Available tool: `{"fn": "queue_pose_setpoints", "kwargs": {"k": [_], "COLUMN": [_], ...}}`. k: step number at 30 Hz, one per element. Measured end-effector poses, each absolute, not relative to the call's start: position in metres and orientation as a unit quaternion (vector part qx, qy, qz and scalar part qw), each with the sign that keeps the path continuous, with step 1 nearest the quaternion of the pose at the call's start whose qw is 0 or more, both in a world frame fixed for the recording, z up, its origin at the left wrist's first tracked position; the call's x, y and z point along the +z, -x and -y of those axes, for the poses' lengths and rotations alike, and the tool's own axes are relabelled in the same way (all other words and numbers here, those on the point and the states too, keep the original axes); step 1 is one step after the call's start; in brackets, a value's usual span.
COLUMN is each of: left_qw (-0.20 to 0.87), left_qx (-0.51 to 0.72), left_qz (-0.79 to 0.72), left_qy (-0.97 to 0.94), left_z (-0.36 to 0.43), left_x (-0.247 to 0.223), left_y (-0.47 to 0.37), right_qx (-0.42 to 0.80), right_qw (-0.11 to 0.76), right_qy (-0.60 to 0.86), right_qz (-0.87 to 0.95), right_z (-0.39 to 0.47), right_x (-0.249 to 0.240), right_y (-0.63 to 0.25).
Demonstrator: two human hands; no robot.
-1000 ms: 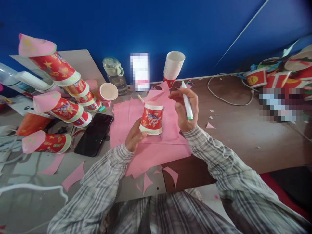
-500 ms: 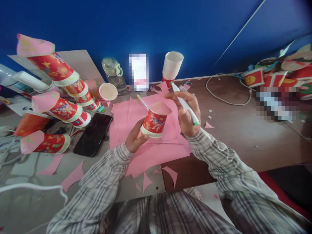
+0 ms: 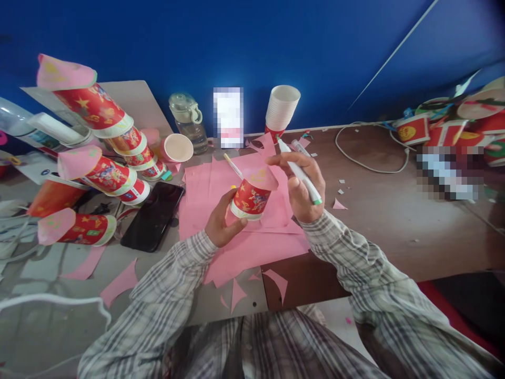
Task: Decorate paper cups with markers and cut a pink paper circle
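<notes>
head: handheld red cup (image 3: 252, 201), contents unclear

We see a checked shirt (image 3: 272, 342), pale and dark grey. On either side of the shirt's front, the left sleeve (image 3: 158, 295) and right sleeve (image 3: 374, 279) are long and wrinkly, with crossing stripes down to the cuffs (image 3: 197, 246).

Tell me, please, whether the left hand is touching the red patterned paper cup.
Touching: the head view shows the left hand gripping the red patterned paper cup by its lower edge.
</notes>
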State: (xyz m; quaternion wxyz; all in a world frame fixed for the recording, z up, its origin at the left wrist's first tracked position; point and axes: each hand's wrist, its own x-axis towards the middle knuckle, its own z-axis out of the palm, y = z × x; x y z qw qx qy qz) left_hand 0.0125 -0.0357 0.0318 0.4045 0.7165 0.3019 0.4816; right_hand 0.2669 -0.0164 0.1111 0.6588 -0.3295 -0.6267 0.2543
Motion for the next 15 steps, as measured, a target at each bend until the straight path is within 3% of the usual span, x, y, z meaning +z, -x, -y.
{"fn": "queue_pose_setpoints", "kwargs": {"k": [3, 8, 15], "left_qw": [0.366, 0.314, 0.271], "left_qx": [0.510, 0.522, 0.564], "left_qz": [-0.302, -0.337, -0.344], "left_qy": [-0.717, -0.718, -0.700], "left_z": [0.035, 0.035, 0.030], "left_x": [0.034, 0.037, 0.036], "left_y": [-0.017, -0.022, -0.022], "right_qx": [0.293, 0.368, 0.460], "right_qw": [0.675, 0.633, 0.598], "right_qy": [0.373, 0.405, 0.338], "right_qz": [0.565, 0.547, 0.562], "right_z": [0.008, 0.007, 0.017], "right_x": [0.103, 0.088, 0.075], "right_y": [-0.263, -0.257, -0.241]}}
